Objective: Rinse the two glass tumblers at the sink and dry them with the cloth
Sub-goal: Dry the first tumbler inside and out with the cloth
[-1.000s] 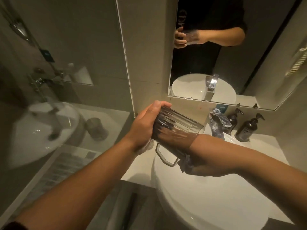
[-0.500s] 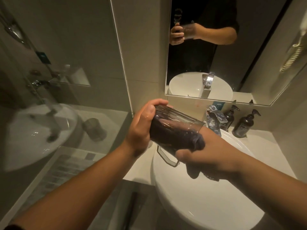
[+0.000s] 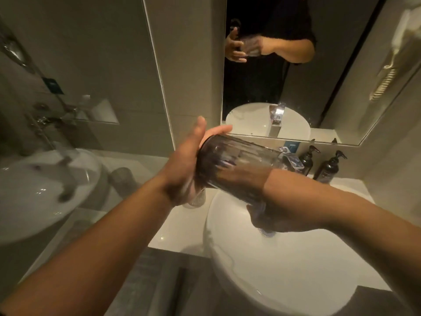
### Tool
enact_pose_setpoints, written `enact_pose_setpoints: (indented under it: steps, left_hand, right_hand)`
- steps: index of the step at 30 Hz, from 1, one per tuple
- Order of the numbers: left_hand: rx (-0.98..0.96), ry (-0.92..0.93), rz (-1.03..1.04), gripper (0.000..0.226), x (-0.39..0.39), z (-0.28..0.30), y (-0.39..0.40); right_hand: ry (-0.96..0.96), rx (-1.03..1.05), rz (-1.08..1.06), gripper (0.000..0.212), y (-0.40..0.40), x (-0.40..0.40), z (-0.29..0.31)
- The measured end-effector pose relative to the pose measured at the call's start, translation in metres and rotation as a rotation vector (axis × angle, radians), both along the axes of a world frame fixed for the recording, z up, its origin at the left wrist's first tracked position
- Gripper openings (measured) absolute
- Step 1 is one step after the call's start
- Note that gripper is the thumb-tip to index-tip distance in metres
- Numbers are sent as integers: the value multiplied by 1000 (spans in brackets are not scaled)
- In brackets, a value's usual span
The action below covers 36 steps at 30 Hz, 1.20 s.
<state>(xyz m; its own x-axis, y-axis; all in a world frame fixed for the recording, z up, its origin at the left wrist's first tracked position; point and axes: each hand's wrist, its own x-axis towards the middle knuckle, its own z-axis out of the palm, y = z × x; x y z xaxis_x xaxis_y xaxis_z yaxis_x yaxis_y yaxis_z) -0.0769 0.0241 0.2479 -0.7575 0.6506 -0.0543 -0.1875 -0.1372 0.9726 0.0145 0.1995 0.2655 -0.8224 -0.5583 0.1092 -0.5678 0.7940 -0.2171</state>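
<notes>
A dark ribbed glass tumbler [image 3: 237,160] lies tilted on its side above the white sink [image 3: 296,270], its mouth toward the right. My left hand [image 3: 182,160] presses flat on the tumbler's base, fingers straight and thumb up. At the mouth end, my right hand [image 3: 284,215] grips a dark cloth [image 3: 259,209] against the glass; part of that hand shows through the glass wall. The second tumbler [image 3: 197,199] stands on the counter just under my left wrist, mostly hidden.
The faucet [image 3: 293,161] and two dark pump bottles [image 3: 307,159] [image 3: 330,166] stand behind the sink under a wall mirror [image 3: 296,65]. A glass partition [image 3: 79,110] on the left reflects the basin. The white counter [image 3: 180,229] ends at a dark front edge.
My left hand has let go its curled grip and now lies flat on the tumbler's base. My right hand with the cloth has shifted under the mouth end, and the tumbler has turned.
</notes>
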Motion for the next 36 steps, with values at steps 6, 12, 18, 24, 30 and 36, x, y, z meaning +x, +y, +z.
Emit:
enact_pose_setpoints:
  steps: [6, 12, 18, 24, 30, 36]
  left_hand:
    - [-3, 221, 164, 40, 2, -3, 13]
    - [83, 298, 173, 36, 8, -11, 11]
    - [142, 376, 191, 47, 15, -11, 9]
    - [190, 545, 234, 53, 27, -1, 3]
    - [214, 576, 166, 50, 20, -6, 2]
    - [-63, 40, -131, 59, 3, 6, 4]
  right_hand:
    - [123, 78, -70, 38, -14, 10, -5]
    - [-192, -490, -25, 79, -17, 21, -8]
    - [-355, -813, -145, 53, -16, 32, -1]
    - [-623, -1292, -5, 62, -12, 36, 0]
    - [-531, -1111, 16, 58, -4, 33, 11]
    - [74, 288, -92, 73, -1, 2, -12]
